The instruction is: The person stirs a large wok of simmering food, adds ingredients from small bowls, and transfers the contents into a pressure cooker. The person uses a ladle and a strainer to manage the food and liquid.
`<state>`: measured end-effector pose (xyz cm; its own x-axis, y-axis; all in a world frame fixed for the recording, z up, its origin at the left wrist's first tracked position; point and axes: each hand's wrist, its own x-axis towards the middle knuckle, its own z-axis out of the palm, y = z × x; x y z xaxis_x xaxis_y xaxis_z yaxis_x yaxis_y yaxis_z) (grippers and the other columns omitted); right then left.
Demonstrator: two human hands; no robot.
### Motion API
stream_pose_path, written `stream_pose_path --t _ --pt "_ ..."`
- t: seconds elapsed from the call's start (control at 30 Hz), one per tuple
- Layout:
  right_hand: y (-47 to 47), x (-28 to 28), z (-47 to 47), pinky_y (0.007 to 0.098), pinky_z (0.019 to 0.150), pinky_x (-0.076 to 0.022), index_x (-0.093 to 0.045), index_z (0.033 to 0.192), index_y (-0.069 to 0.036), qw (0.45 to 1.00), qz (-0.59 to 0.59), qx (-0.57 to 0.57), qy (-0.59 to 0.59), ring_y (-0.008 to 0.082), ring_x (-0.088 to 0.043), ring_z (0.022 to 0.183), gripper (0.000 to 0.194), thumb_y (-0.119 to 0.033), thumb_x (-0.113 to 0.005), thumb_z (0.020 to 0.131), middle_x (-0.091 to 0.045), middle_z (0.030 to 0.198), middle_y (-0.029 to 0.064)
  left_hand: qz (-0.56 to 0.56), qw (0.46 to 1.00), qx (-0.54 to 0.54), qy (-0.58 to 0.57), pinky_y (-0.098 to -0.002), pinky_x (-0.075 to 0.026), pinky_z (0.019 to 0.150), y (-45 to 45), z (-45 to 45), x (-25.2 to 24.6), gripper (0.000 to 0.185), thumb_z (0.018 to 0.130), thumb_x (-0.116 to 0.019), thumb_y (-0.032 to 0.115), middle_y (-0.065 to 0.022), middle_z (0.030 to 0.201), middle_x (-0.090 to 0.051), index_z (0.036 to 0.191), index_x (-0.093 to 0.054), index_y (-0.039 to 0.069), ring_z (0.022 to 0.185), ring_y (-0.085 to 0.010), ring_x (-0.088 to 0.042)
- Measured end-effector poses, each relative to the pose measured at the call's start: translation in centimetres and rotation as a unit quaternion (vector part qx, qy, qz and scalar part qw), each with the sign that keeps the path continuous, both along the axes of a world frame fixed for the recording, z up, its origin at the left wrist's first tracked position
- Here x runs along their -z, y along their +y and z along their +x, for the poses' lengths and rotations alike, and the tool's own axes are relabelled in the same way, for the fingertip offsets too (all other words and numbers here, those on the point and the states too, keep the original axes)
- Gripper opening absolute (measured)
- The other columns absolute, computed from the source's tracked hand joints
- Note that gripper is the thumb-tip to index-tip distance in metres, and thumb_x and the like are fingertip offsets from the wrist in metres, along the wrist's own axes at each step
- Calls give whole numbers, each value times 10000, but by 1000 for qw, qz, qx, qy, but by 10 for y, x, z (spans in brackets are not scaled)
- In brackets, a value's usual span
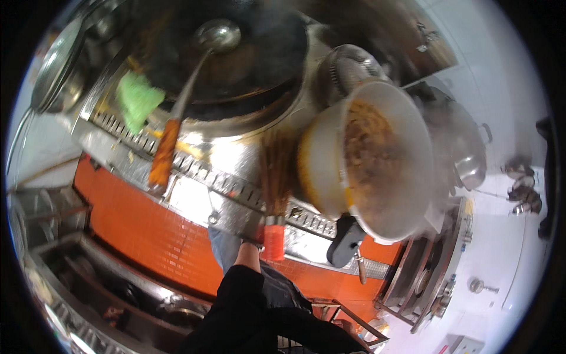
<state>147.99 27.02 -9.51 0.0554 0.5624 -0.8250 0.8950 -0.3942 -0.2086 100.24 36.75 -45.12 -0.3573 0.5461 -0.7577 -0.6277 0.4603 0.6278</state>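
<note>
The wrist of my left hand (248, 255) shows at the stove's front edge below a black sleeve. Its fingers are hidden, so whether they hold anything cannot be seen. Right beside it is the red handle of a bamboo wok brush (274, 239), bristles pointing toward the wok. My right hand is out of view. A large dark wok (247, 99) sits in the stove top. A ladle (194, 77) with a wooden handle (163, 152) lies across its rim. To the right stands a stained, pale tub (323, 163) holding steaming brown food (369, 150).
A crumpled green cloth (138, 99) lies left of the wok, above the slotted drain (208, 175). A black object (347, 241) sits by the tub at the front edge. Metal pots (468, 163) stand farther right. An orange tiled floor (168, 225) and a metal trough (115, 274) lie below.
</note>
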Motion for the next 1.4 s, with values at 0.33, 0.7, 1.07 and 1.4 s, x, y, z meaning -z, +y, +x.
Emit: stream_pose_path --t 0.33,0.7,1.07,1.4 --pt "112 -9 48 476 718 -506 -558 1125 -26 816 -44 536 212 331 -611 926 331 -277 -430 950 -603 1051 152 -49 857 425 289 -359 -481 906 -66 -31 -56 467 851 -632 320 -118 1210 -630 1234 -568 59 1155 -234 -574" --pt "515 -216 -271 285 668 -503 -613 1151 -34 861 386 -88 320 145 -622 773 291 -219 -583 929 -664 896 66 225 934 278 -20 -288 -481 881 -36 -60 -454 355 956 -569 132 -36 1089 -615 1289 -484 46 998 -148 -611" --pt "645 -165 -379 372 708 -497 -620 1118 18 891 329 -162 267 257 -622 880 408 -326 -565 905 -653 958 142 165 986 15 28 -273 -469 599 33 -15 -490 399 987 -431 306 -127 922 -611 1199 -454 -30 677 -149 -558" --pt "618 -193 -384 351 652 -490 -666 1051 44 904 325 -44 273 226 -622 722 482 -372 -685 809 -669 869 154 168 974 -108 111 -246 -407 454 31 -19 -477 332 954 -526 325 -84 768 -613 1031 -567 5 517 -124 -510"
